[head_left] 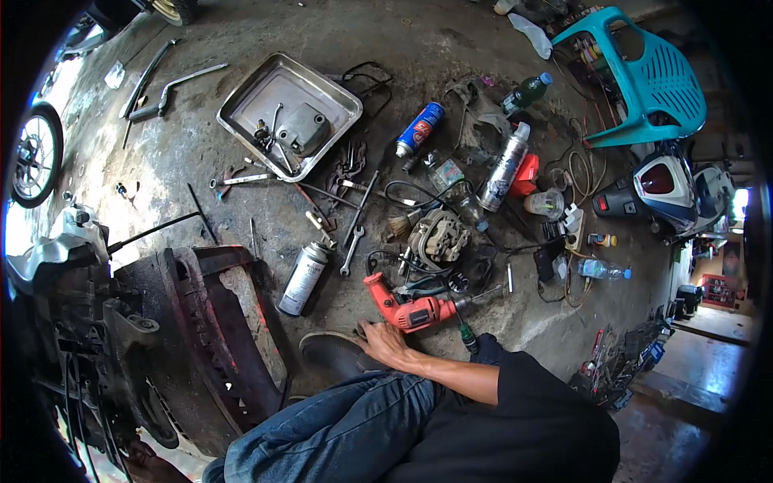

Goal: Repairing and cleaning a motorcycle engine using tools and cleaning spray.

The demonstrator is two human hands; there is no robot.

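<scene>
I see my right hand [385,340] resting on the concrete floor [185,153], fingers spread and released, grasping nothing. The red drill [407,310] lies just above the fingertips, near or perhaps touching them; I cannot tell which. A dark shoe [330,350] sits just left of the hand. A silver spray can [304,278] lies up and to the left, a wrench [351,241] above, and an engine part [437,237] further up beyond the drill. My left hand is out of view.
</scene>
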